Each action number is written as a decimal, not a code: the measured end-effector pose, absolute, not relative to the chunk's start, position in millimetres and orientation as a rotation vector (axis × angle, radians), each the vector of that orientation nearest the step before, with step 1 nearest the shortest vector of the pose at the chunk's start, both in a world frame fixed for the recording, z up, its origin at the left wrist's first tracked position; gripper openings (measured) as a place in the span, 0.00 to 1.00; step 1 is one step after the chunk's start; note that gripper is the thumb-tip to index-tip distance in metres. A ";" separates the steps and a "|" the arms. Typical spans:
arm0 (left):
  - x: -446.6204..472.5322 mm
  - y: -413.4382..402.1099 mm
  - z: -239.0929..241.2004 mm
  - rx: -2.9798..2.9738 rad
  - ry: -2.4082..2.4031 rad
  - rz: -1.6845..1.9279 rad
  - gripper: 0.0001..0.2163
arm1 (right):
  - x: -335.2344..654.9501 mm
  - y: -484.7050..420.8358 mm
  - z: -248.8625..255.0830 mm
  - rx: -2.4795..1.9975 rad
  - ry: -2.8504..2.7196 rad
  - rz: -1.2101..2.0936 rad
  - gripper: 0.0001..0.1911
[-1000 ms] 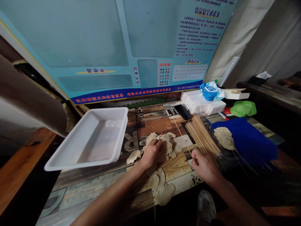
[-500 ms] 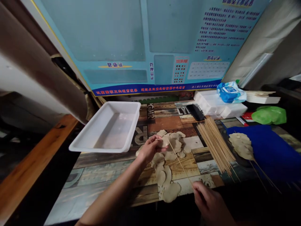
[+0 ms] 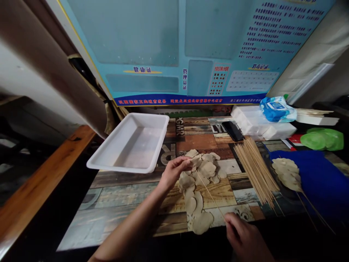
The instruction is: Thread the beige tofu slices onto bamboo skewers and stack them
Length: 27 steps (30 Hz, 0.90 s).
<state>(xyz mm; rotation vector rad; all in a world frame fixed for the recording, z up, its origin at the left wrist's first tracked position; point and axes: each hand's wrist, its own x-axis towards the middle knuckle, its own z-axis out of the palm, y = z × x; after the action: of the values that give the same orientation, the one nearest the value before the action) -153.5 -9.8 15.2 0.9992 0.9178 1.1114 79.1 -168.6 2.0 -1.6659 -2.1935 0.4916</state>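
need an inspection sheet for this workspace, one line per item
Surface: table in mixed wood-plank print
Job's things: thin pale slices, piled and overlapping; stick bundle; skewered slices by the blue sheet; white tub
Clutter: black phone, white packs, blue-and-white packet, green bag
Hands: left hand pinches a slice; right hand grips a stick pointing toward it
Cables: nothing seen
Surroundings: blue printed board behind the table
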 end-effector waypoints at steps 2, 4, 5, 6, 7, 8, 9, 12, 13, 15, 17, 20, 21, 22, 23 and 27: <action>-154.2 -12.9 17.2 1.255 0.995 1.134 0.10 | 78.3 -168.1 1.9 -1.676 -2.170 0.475 0.11; -154.0 -15.6 18.6 1.475 1.005 1.143 0.09 | 76.5 -167.9 2.5 -1.679 -2.149 0.461 0.12; -153.4 -16.6 18.8 1.537 0.987 1.145 0.09 | 75.5 -167.9 2.9 -1.684 -2.137 0.455 0.12; -152.7 -17.3 18.7 1.551 0.966 1.147 0.08 | 74.8 -168.0 3.3 -1.689 -2.126 0.450 0.13; -152.0 -17.6 18.3 1.511 0.951 1.149 0.09 | 74.5 -168.1 3.5 -1.692 -2.120 0.446 0.13; -151.3 -17.4 17.7 1.421 0.940 1.153 0.09 | 74.6 -168.2 3.7 -1.689 -2.121 0.440 0.13; -150.8 -16.8 17.1 1.296 0.924 1.150 0.10 | 75.2 -168.2 3.7 -1.677 -2.131 0.428 0.13; -151.0 -13.0 16.0 0.899 0.852 1.089 0.11 | 78.9 -167.5 2.6 -1.591 -2.189 0.358 0.14; -151.6 -11.6 16.2 0.803 0.827 1.055 0.11 | 80.4 -167.1 1.8 -1.561 -2.201 0.324 0.14; -152.8 -9.6 17.1 0.671 0.798 0.983 0.13 | 83.1 -166.5 -0.5 -1.516 -2.208 0.262 0.14; -153.5 -9.3 18.5 0.594 0.787 0.925 0.14 | 84.9 -166.2 -3.2 -1.501 -2.204 0.234 0.13; -152.6 -11.9 19.7 0.583 0.779 0.902 0.15 | 85.7 -166.2 -6.3 -1.521 -2.192 0.242 0.13; -152.1 -13.1 19.7 0.601 0.778 0.911 0.15 | 85.4 -166.2 -6.5 -1.529 -2.190 0.249 0.13; -151.6 -14.3 19.4 0.626 0.778 0.923 0.15 | 84.9 -166.0 -6.4 -1.534 -2.188 0.252 0.13; -151.1 -15.3 19.0 0.659 0.781 0.933 0.14 | 84.3 -165.7 -5.9 -1.537 -2.189 0.256 0.13; -149.6 -18.0 16.0 0.844 0.828 0.998 0.13 | 81.7 -164.2 -3.3 -1.518 -2.187 0.237 0.13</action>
<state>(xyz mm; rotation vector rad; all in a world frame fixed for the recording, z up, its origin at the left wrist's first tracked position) -149.6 -18.0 16.0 0.8438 0.8276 0.9984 81.7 -164.2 -3.3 -1.5177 -2.1866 0.2369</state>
